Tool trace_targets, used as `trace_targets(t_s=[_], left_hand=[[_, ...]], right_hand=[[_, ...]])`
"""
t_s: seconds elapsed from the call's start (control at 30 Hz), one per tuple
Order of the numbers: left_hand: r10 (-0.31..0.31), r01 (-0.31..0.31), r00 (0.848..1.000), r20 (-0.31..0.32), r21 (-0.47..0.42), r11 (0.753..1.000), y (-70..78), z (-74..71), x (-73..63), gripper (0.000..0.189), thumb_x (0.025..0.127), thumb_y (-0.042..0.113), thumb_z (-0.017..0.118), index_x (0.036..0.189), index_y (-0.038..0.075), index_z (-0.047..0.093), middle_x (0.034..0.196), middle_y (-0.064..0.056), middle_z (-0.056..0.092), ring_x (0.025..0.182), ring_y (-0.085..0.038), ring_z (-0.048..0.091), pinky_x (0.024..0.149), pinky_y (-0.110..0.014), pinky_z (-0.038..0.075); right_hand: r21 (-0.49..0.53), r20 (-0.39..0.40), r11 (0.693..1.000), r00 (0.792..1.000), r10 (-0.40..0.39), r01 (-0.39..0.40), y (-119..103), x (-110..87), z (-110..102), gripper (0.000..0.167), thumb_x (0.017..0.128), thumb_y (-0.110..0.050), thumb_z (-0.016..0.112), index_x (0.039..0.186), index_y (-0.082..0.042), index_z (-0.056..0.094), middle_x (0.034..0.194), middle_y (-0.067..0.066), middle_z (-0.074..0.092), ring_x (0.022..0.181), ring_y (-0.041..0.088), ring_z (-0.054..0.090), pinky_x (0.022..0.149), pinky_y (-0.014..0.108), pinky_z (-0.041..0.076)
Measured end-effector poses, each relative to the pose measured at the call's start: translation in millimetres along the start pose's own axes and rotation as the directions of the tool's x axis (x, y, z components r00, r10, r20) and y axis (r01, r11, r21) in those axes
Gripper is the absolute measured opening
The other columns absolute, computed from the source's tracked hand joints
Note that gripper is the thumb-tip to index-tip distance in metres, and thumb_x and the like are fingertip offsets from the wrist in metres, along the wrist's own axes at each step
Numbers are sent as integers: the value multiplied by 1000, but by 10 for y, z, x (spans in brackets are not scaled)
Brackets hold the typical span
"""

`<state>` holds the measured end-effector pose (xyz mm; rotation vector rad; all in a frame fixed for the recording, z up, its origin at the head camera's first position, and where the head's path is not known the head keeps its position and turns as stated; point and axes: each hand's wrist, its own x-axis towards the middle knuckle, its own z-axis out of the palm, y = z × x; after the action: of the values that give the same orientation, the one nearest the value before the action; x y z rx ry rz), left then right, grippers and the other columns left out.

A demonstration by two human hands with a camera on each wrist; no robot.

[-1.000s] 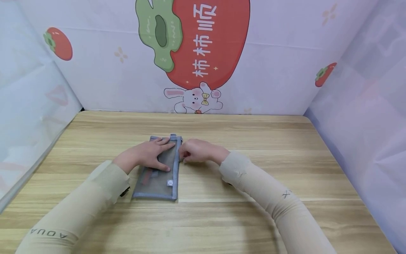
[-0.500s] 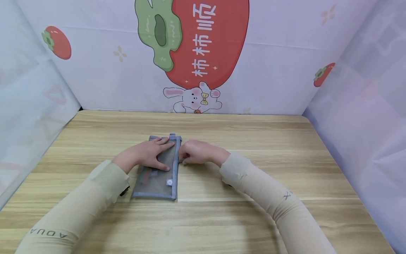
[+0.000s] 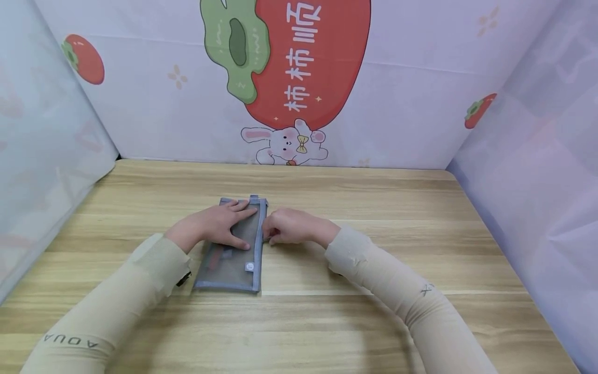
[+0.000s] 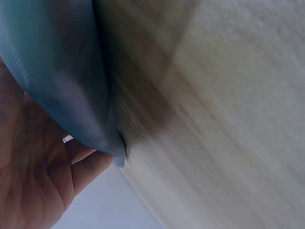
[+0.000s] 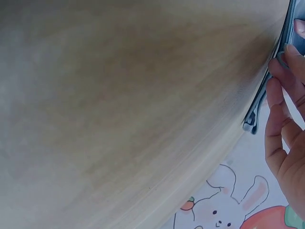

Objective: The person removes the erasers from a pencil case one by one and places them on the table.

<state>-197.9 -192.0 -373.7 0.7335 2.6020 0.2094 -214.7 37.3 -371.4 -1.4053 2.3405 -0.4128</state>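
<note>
A grey see-through mesh zipper pouch [image 3: 233, 270] with blue-grey edging lies flat on the table, its zipper edge on the right. Something reddish [image 3: 215, 257] shows through the mesh. My left hand [image 3: 217, 224] rests spread over the pouch's upper half, fingers straight. From the left wrist, the side of the pouch [image 4: 71, 86] bulges a little above the table, beside the palm. My right hand [image 3: 294, 226] is at the zipper edge with thumb and forefinger curled. In the right wrist view those fingertips pinch the small zipper pull [image 5: 282, 58] on the zipper [image 5: 262, 95].
The wood-grain table [image 3: 327, 322] extends around the pouch on all sides. A white printed backdrop [image 3: 411, 114] stands along the far edge, and pale sheets [image 3: 42, 156] close in the left and right sides.
My right hand has slid very slightly along the zipper edge toward the near end of the pouch. The left hand stays in place on the mesh. The head view has shifted a little.
</note>
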Motion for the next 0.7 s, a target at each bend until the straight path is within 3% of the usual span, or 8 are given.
trace_targets(t_s=[0.7], left_hand=[[-19,19,1000,-2,2,1000,56,27,46,101,83,66,65,158,12,25,164,-21,13,150,-45,15,117,-61,25]], right_hand=[[-19,27,999,999,-32,33,-28,-101,85,8,92,-14,69,98,-12,74,92,-2,69,81,9,57,77,19,48]])
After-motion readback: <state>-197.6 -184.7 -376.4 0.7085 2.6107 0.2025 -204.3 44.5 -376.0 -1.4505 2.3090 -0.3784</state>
